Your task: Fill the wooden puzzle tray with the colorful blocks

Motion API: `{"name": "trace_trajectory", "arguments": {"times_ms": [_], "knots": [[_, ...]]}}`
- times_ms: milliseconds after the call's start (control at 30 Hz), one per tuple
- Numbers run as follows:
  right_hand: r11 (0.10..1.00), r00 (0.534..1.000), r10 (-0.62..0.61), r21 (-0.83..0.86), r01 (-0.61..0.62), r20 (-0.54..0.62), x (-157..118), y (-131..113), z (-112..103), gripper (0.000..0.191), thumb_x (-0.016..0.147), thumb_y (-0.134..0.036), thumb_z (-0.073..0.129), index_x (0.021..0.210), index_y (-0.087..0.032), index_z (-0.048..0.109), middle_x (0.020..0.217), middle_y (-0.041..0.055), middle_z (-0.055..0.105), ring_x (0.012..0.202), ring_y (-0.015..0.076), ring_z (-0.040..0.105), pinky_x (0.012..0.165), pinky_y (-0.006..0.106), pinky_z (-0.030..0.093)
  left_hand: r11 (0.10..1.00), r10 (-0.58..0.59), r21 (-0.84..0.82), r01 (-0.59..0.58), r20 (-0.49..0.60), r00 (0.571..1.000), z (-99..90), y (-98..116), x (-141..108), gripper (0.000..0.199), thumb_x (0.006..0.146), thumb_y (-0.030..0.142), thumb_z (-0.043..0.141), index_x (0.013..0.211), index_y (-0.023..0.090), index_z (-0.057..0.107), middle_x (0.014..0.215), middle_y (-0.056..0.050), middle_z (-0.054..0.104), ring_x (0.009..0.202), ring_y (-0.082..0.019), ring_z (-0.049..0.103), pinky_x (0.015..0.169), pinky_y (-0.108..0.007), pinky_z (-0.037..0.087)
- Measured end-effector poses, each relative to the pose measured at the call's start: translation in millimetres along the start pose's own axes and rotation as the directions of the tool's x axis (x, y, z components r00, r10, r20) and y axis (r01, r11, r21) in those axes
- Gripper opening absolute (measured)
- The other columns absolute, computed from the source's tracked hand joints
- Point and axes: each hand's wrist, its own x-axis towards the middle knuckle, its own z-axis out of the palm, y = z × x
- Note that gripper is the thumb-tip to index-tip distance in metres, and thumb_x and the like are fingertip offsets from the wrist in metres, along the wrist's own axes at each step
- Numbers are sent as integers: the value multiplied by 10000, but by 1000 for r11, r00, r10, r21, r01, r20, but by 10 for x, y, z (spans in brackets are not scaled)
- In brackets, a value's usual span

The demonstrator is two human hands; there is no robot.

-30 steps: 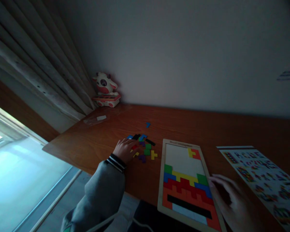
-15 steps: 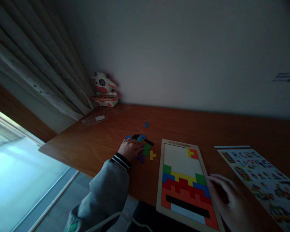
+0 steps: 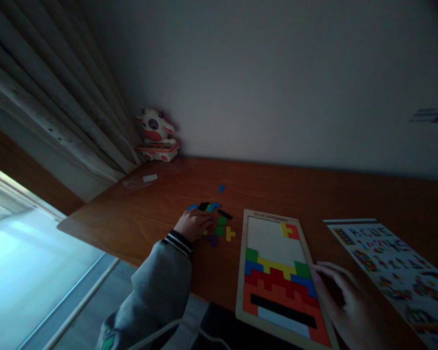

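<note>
My left hand [image 3: 192, 225] lies low over a loose pile of puzzle pieces, fingers stretched out to the right and apart, with no held piece showing. Around its fingers are a purple piece [image 3: 212, 240], a green piece [image 3: 220, 230], a yellow T-shaped piece [image 3: 228, 234], a black bar [image 3: 225, 214] and a blue piece [image 3: 214, 206]. My right hand [image 3: 341, 296] has thumb and fingertips together at the right edge of the wooden puzzle board [image 3: 242, 272]. Coloured pieces fill the board's near half; a small yellow-and-red group [image 3: 291, 231] sits in its far right corner.
A printed pattern sheet [image 3: 390, 272] lies right of the board. One blue piece [image 3: 221, 188] is apart behind the pile. A cow-shaped toy [image 3: 156, 136] stands at the back left, near a clear plastic wrapper [image 3: 131, 183] and the curtain [image 3: 58, 87].
My left hand has shifted slightly left and back from the pile, uncovering a bit of yellow beside its fingers. My right hand and the board stay in place.
</note>
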Motion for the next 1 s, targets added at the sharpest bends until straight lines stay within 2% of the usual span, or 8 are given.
{"name": "trace_trajectory", "arguments": {"times_ms": [167, 267, 367, 500, 667, 800, 1000], "knots": [[998, 999, -46, -41, 46, -16, 24, -38, -28, 386, 915, -547, 490, 1015, -219, 666, 1070, 101, 697, 982, 274, 672, 844, 428, 542, 999, -41, -26, 41, 13, 999, -22, 31, 30, 267, 918, 327, 640, 1171, 277, 708, 1027, -38, 761, 941, -204, 709, 878, -328, 564], [998, 998, -52, -45, 50, -47, 30, -65, -38, 403, 917, -561, 472, 1006, -221, 669, 1058, 102, 702, 959, 273, 680, 827, 425, 543, 993, -52, -105, 51, -2, 999, -96, 113, 15, 289, 907, 361, 655, 1184, 290, 695, 1048, -33, 754, 953, -198, 710, 887, -326, 565], [997, 998, -51, -52, 48, -44, 26, -72, -39, 397, 922, -555, 470, 1014, -225, 669, 1058, 103, 704, 960, 275, 679, 824, 428, 542, 976, 38, -213, -47, -47, 998, -164, 209, -54, 253, 916, 362, 645, 1140, 264, 713, 1077, -53, 751, 979, -196, 711, 916, -344, 562], [998, 999, -40, -39, 39, -19, 14, -51, -33, 377, 925, -541, 476, 1031, -226, 655, 1080, 101, 694, 978, 270, 672, 850, 428, 538, 943, 171, -272, -190, -93, 981, -216, 299, -168, 186, 892, 339, 682, 1024, 225, 748, 985, -75, 763, 914, -191, 720, 878, -351, 580], [1000, 1000, -19, -8, 19, -9, 5, -13, -18, 391, 919, -550, 482, 1040, -222, 656, 1094, 102, 682, 994, 272, 664, 849, 429, 544, 936, 187, -299, -187, -30, 982, -223, 317, -203, 157, 883, 321, 693, 981, 219, 760, 1007, -81, 754, 905, -183, 721, 832, -319, 602], [1000, 1000, -19, -7, 19, -8, 0, -25, -25, 385, 920, -546, 485, 1043, -224, 654, 1098, 97, 680, 1011, 273, 660, 868, 431, 538, 942, 185, -286, -173, 14, 983, -199, 280, -199, 188, 862, 355, 715, 991, 227, 764, 1018, -84, 749, 922, -195, 716, 844, -342, 601], [1000, 1000, -8, -4, 8, -10, 3, -61, -38, 374, 917, -538, 495, 1037, -221, 654, 1096, 103, 682, 1008, 276, 661, 864, 431, 540, 945, 186, -276, -175, 14, 983, -201, 243, -214, 183, 868, 351, 710, 992, 231, 769, 1041, -82, 751, 940, -205, 716, 862, -356, 594]]}}
